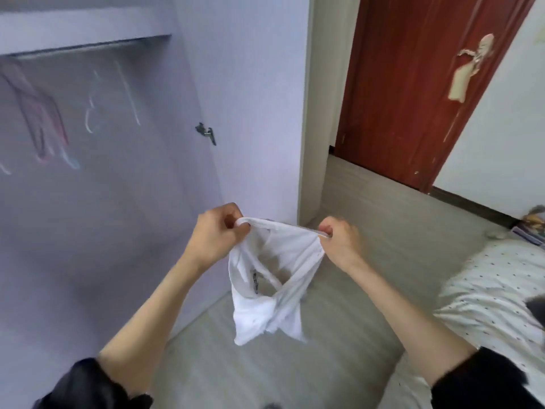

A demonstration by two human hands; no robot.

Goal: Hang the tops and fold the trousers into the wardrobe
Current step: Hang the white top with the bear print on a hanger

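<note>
Pale lilac wardrobe (241, 98) fills the left side of the room, its door swung open, with a hanging rail (88, 47) up top and a few hangers (91, 113) dangling from it, all pretty blurry. One pinkish garment (41, 119) already hangs at the far left. Small metal latch (206, 133) sits on the inside of the door. Over to the right there's a dark red door (413, 84) with some peeling patches, and grey wood-look floor (368, 208) running toward it.

Person stands in front of the wardrobe with both arms out, black sleeves pushed up. Left hand (216, 231) has its fingers curled tight round one end of the edge of a white top (271, 290), right hand (339, 237) pinches the other end, so that edge is stretched taut between them. Rest of the top hangs down bunched and twisted, in the air above the floor, just in front of the wardrobe's open side. Some small dark print on it, can't read it.

Bed with a white dotted sheet (486, 290) sits at the lower right, close to the person's right arm.
</note>
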